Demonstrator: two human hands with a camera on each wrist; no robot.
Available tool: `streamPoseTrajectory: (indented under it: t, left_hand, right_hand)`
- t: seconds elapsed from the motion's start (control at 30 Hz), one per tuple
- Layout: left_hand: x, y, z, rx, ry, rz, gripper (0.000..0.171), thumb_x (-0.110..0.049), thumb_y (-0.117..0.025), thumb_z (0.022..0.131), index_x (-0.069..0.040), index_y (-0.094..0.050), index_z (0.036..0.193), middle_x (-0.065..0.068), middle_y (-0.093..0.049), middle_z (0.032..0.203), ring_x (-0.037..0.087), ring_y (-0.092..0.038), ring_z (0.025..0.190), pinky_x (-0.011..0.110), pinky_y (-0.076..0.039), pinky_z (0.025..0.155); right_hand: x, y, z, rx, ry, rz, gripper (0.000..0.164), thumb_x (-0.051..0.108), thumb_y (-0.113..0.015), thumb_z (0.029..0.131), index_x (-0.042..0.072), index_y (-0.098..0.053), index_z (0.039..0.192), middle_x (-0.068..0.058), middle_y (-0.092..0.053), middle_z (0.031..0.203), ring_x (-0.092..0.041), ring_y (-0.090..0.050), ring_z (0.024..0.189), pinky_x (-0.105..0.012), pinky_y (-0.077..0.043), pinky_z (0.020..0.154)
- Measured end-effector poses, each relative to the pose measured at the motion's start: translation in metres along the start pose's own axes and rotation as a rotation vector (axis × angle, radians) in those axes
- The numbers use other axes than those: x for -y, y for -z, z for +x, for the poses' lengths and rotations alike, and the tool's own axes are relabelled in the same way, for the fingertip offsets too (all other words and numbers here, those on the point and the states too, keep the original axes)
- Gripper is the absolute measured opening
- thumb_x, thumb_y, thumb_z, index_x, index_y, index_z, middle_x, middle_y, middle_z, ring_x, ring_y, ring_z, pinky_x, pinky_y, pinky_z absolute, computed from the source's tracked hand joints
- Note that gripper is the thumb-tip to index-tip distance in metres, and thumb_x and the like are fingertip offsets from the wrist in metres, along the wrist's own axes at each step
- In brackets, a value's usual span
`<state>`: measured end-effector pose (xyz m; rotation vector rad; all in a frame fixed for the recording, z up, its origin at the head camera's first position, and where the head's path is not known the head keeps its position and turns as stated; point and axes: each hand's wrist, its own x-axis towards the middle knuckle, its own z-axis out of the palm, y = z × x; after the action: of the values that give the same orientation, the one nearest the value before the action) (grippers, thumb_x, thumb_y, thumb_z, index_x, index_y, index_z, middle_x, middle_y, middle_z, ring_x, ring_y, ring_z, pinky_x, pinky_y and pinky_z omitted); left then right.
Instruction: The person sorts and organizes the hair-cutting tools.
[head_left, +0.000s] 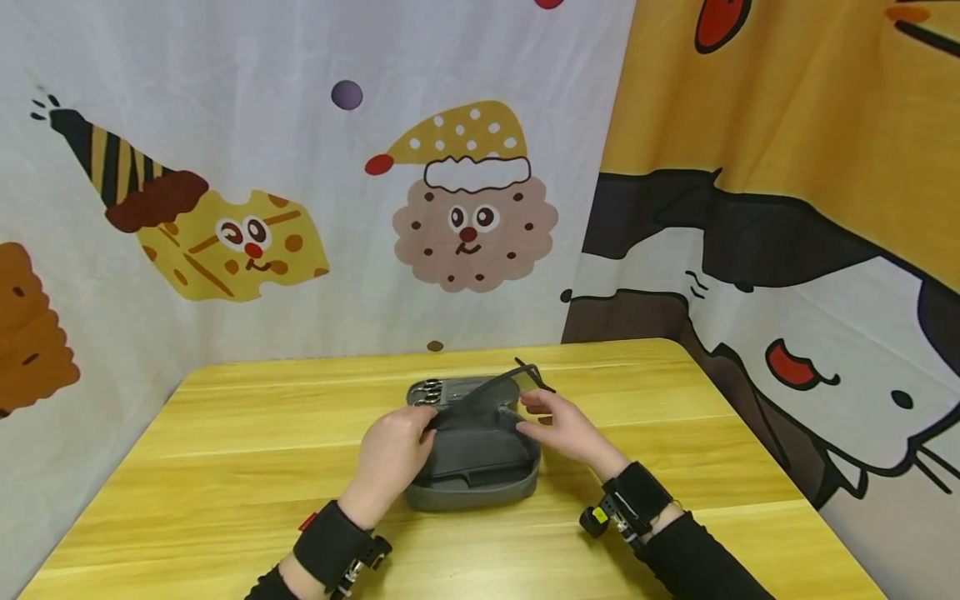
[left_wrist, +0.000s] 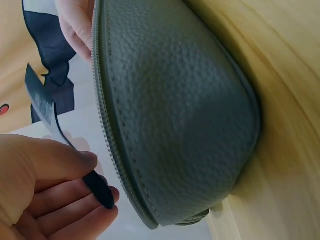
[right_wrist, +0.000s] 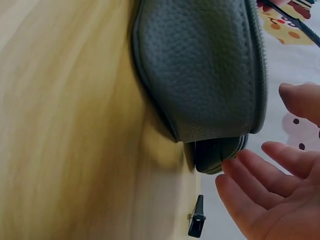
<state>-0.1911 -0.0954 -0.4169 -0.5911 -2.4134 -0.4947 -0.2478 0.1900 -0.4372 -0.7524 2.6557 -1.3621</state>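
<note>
A red tag (head_left: 308, 522) is showing on my left wristband (head_left: 330, 546). The grey case (head_left: 474, 497) is sitting open on the table (head_left: 225, 458). My left hand (head_left: 393, 454) is pinching a dark strip (left_wrist: 97, 188) above it; my right hand (head_left: 566, 429) is hovering, fingers apart, beside it. Metal tools (head_left: 430, 387) are lying in its far half, a black clip (right_wrist: 197, 227) beyond my right hand.

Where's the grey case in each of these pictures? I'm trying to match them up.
Head: the case lies open, just below the picture's centre.
Left wrist: the case fills the middle, running up to the top edge, zip facing left.
Right wrist: the case is in the upper middle, zip facing right.
Shared landmark: the wooden table, under it in the head view, on the right in the left wrist view, on the left in the right wrist view.
</note>
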Motion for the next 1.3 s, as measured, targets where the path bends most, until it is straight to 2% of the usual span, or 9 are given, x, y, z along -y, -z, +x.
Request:
streamPoseTrajectory:
  t: [0.33, 0.6, 0.8, 1.0, 1.13, 1.23, 1.3]
  left_hand:
    - [0.004, 0.001, -0.001, 0.12, -0.023, 0.049, 0.02, -0.003, -0.084, 0.075, -0.007, -0.073, 0.09, 0.007, -0.069, 0.082, 0.023, -0.067, 0.072, 0.036, -0.055, 0.062]
    - [0.004, 0.0, -0.001, 0.196, -0.019, 0.058, 0.017, -0.002, -0.083, 0.076, -0.01, -0.069, 0.082, 0.004, -0.065, 0.074, 0.02, -0.063, 0.067, 0.034, -0.052, 0.06]
    - [0.003, -0.001, 0.0, 0.248, -0.009, 0.053, 0.017, -0.002, -0.082, 0.077, -0.011, -0.069, 0.08, 0.003, -0.062, 0.071, 0.021, -0.061, 0.065, 0.034, -0.051, 0.058]
    - [0.004, -0.002, -0.003, 0.274, -0.014, 0.064, 0.018, -0.003, -0.083, 0.076, -0.013, -0.068, 0.079, 0.002, -0.061, 0.07, 0.021, -0.061, 0.063, 0.034, -0.05, 0.058]
    - [0.004, -0.004, -0.005, 0.276, -0.006, 0.081, 0.019, -0.002, -0.083, 0.075, -0.012, -0.067, 0.078, 0.002, -0.061, 0.069, 0.023, -0.061, 0.062, 0.036, -0.05, 0.056]
    - [0.005, -0.006, -0.005, 0.271, 0.0, 0.11, 0.019, -0.003, -0.083, 0.075, -0.012, -0.067, 0.076, 0.003, -0.062, 0.068, 0.023, -0.061, 0.061, 0.037, -0.05, 0.053]
    - [0.006, -0.007, -0.005, 0.269, 0.003, 0.132, 0.019, -0.003, -0.083, 0.074, -0.012, -0.066, 0.074, 0.003, -0.062, 0.067, 0.023, -0.061, 0.06, 0.037, -0.049, 0.051]
  right_hand:
    - [-0.006, 0.0, -0.001, 0.038, -0.017, -0.047, 0.048, 0.014, -0.064, 0.097, -0.011, -0.049, 0.136, -0.028, -0.057, 0.128, -0.042, -0.059, 0.114, -0.046, -0.051, 0.093]
    - [-0.006, 0.0, -0.002, 0.037, -0.047, -0.091, 0.036, 0.011, -0.062, 0.097, -0.008, -0.058, 0.128, -0.017, -0.066, 0.115, -0.033, -0.063, 0.105, -0.043, -0.052, 0.088]
    - [-0.008, 0.0, -0.004, 0.028, -0.068, -0.089, 0.028, 0.012, -0.063, 0.097, -0.005, -0.066, 0.119, -0.014, -0.069, 0.111, -0.031, -0.065, 0.102, -0.042, -0.053, 0.087]
    - [-0.012, 0.002, -0.006, 0.02, -0.075, -0.111, 0.022, 0.015, -0.065, 0.096, 0.001, -0.071, 0.112, -0.011, -0.07, 0.108, -0.029, -0.066, 0.1, -0.042, -0.053, 0.086]
    - [-0.012, 0.003, -0.005, 0.026, -0.074, -0.125, 0.014, 0.014, -0.065, 0.096, 0.005, -0.072, 0.102, -0.006, -0.07, 0.102, -0.022, -0.065, 0.09, -0.038, -0.052, 0.079]
    - [-0.011, 0.003, -0.005, 0.03, -0.074, -0.119, 0.011, 0.013, -0.065, 0.095, 0.006, -0.072, 0.099, -0.002, -0.07, 0.098, -0.019, -0.064, 0.088, -0.037, -0.05, 0.078]
    - [-0.012, 0.004, -0.005, 0.025, -0.069, -0.117, 0.013, 0.013, -0.066, 0.095, 0.005, -0.073, 0.103, -0.002, -0.07, 0.098, -0.019, -0.065, 0.091, -0.038, -0.052, 0.081]
